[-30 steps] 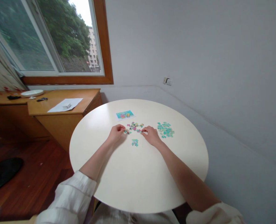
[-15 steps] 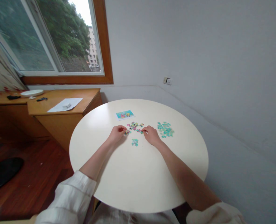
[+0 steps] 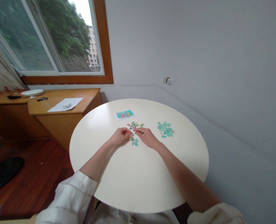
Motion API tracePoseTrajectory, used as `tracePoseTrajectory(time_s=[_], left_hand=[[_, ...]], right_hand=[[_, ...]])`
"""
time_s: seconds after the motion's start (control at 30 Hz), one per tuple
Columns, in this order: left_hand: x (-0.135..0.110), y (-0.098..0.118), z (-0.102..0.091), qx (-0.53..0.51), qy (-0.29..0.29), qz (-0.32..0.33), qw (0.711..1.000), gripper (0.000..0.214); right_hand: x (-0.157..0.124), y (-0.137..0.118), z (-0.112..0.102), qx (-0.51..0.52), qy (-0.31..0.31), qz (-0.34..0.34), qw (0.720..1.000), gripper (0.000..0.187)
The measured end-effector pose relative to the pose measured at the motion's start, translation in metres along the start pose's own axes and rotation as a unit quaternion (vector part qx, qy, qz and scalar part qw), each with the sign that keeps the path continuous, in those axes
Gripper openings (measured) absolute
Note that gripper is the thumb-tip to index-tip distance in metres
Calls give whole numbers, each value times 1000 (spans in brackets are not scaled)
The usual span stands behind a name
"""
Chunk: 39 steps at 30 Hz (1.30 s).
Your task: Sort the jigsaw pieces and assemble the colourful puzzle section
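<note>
My left hand (image 3: 121,136) is closed in a pinch on a small jigsaw piece (image 3: 131,138), just above the joined teal section (image 3: 135,142). Whether that piece touches the section I cannot tell. On the other side, my right hand (image 3: 147,137) has thumb and index finger brought together near the pile of mixed-colour jigsaw pieces (image 3: 133,124). A greenish jigsaw piece (image 3: 141,133) shows between its fingers. Beyond the hands lies the picture card (image 3: 125,114) with cartoon figures on teal.
A heap of teal jigsaw pieces (image 3: 165,129) lies at the right on the round white table (image 3: 138,180). To the left stands a wooden desk (image 3: 91,96) with a paper sheet (image 3: 58,107) and a white plate (image 3: 32,92). The wall runs close behind and right.
My left hand has moved right and slightly nearer to me with its piece, to the edge of the joined section. My right hand has shifted left, closer to the left one.
</note>
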<state>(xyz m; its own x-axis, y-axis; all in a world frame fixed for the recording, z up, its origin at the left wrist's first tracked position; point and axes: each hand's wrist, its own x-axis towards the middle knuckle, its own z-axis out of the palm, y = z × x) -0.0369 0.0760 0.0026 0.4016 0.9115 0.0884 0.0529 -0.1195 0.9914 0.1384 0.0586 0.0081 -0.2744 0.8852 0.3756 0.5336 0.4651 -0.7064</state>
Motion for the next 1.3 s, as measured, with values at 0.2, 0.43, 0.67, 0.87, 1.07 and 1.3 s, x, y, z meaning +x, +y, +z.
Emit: tracePoseTrajectory(time_s=[0.2, 0.43, 0.67, 0.87, 1.07, 1.3], left_hand=[[-1, -1, 0, 10, -8, -2, 1000, 28], [-4, 5, 2, 0, -9, -5, 1000, 30], [-3, 6, 2, -10, -2, -7, 1000, 36], [-3, 4, 1, -17, 16, -21, 999, 35], [-4, 8, 3, 0, 42, -21, 999, 28], [-4, 9, 2, 14, 48, 0, 999, 19]], right_hand=[[-3, -6, 5, 58, -61, -17, 996, 34], [-2, -5, 10, 125, -61, 14, 990, 29], [0, 5, 14, 154, -72, 26, 985, 30], [1, 13, 9, 180, -78, 55, 979, 26], [3, 17, 4, 221, -75, 89, 968, 24], [4, 19, 5, 227, -67, 108, 965, 21]])
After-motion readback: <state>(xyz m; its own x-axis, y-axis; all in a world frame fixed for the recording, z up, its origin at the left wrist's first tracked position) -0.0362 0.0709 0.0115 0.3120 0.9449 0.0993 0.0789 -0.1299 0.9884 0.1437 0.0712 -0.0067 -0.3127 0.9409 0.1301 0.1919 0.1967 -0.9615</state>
